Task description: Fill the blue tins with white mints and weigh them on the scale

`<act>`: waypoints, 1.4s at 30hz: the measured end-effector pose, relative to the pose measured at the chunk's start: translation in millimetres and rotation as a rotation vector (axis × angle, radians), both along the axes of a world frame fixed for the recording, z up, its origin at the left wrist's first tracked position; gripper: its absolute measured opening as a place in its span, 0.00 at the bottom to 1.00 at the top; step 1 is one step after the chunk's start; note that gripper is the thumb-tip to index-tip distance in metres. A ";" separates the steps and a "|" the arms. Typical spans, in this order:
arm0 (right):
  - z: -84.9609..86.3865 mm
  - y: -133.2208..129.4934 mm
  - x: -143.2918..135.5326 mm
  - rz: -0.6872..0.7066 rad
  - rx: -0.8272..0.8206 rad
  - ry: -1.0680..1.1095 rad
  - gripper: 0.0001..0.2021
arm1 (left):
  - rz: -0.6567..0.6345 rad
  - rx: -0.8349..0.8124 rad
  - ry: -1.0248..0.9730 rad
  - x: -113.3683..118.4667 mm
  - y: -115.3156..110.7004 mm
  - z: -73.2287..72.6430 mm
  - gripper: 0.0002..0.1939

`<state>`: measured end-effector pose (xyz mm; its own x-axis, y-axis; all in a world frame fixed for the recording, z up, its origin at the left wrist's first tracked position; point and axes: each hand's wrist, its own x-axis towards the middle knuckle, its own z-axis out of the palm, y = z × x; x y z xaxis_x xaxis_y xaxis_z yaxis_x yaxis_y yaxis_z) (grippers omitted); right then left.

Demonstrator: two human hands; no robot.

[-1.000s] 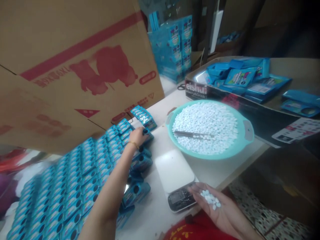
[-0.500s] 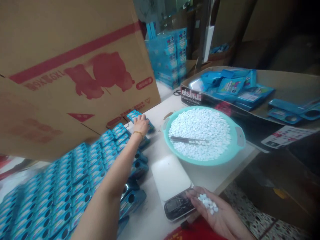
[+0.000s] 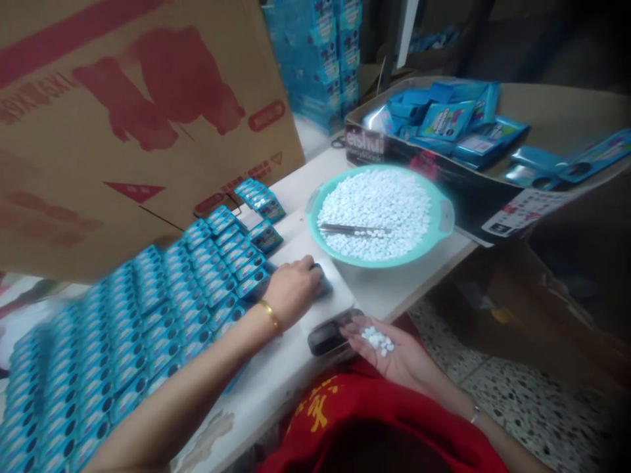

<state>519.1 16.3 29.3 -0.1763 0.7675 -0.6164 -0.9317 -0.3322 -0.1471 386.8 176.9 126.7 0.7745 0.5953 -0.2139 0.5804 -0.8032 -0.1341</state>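
Note:
My left hand, with a gold bangle at the wrist, is closed round a small blue packet over the white plate of a scale. Most of that packet is hidden by the fingers. Palm up beside the scale's dark display, my right hand holds several white tablets. A turquoise basin full of white tablets stands behind the scale, and a dark metal tool lies on them. Rows of blue packets fill the left of the table.
A large cardboard box stands behind the rows. At the right, an open carton holds loose blue packs. Stacked blue boxes rise at the back. The table's edge runs along the right of the basin.
My left hand has come from the far packets to the scale, now with a packet in it. My right hand still holds tablets. The whole view has shifted.

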 end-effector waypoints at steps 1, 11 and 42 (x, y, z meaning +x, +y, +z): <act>1.0 -2.2 0.3 0.000 0.003 -0.003 0.10 | 0.004 -0.009 0.001 1.5 -2.0 -4.7 0.07; 8.9 -10.3 1.4 -0.041 -0.012 0.095 0.12 | -0.128 -0.106 -0.294 9.2 -72.9 -11.2 0.07; 13.1 -14.5 -2.0 -0.027 -0.213 0.108 0.06 | -0.099 -0.434 -0.420 17.6 -122.7 -70.7 0.10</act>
<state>517.1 1.8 42.4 -0.2310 0.6276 -0.7435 -0.9471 -0.3200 0.0242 404.4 54.2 56.0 0.8926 0.4427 -0.0855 0.4322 -0.7861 0.4418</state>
